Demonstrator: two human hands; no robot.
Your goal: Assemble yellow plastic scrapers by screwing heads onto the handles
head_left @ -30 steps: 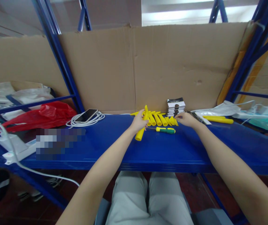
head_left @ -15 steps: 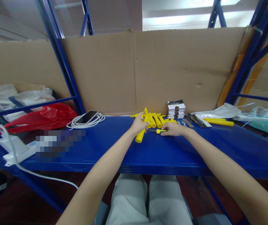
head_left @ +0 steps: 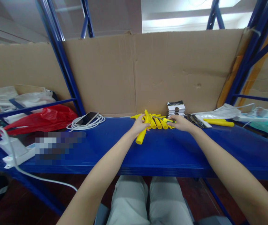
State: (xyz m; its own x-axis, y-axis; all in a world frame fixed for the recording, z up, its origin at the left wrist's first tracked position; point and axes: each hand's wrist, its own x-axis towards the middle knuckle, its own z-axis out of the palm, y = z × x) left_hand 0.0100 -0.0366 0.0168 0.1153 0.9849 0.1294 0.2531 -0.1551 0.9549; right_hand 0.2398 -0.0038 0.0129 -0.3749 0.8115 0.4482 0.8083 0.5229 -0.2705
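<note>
My left hand [head_left: 139, 125] is closed around a yellow tapered plastic tube [head_left: 140, 138], its wide end pointing down toward me and its narrow end up. In my right hand [head_left: 179, 122] is a screwdriver [head_left: 166, 120] with a yellow and black handle. Its thin shaft points left toward the tube, above other yellow pieces; whether the tip touches the tube I cannot tell. Several similar yellow tubes [head_left: 157, 123] lie in a row on the blue shelf [head_left: 115, 147], between and behind my hands.
Behind my right hand stands a stack of small boxes or cards [head_left: 176, 109]. Farther right lie black packets [head_left: 198, 121] and yellow tubes [head_left: 219, 123]. To the left are a phone [head_left: 87, 118] on a coiled white cable [head_left: 99, 119], a red bag [head_left: 47, 117] and a power strip [head_left: 19, 156].
My right hand has lifted the screwdriver from the shelf surface and raised it over the row of tubes. My left hand keeps holding its tube in nearly the same place.
</note>
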